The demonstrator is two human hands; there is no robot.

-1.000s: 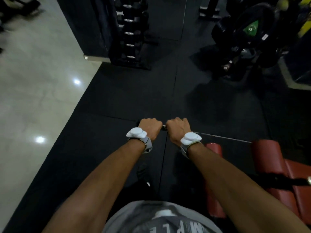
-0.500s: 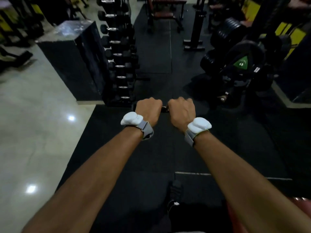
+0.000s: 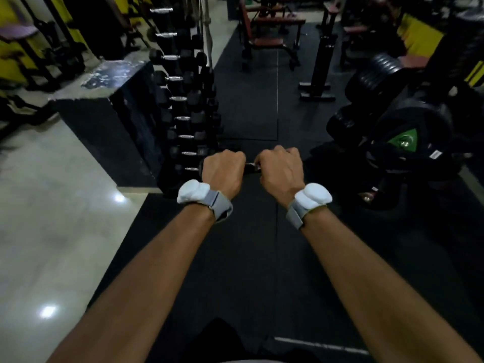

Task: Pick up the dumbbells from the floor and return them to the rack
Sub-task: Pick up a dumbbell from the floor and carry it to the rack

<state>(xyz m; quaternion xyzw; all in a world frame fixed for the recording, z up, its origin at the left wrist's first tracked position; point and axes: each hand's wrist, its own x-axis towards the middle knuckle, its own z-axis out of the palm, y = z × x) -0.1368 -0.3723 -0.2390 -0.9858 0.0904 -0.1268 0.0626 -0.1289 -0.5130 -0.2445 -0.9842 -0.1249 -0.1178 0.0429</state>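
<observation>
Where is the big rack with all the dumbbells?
In the head view, the dumbbell rack stands ahead on the left, just beyond the left hand and beside a dark block.

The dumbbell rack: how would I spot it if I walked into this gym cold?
Find the pale shiny floor on the left and the dark box-like block at its edge. The dumbbell rack stands against that block's right side, on the black mat, ahead and left of the left hand. Unlike the round plates stacked on the right, it is a tall column of stacked silver-handled dumbbells.
</observation>
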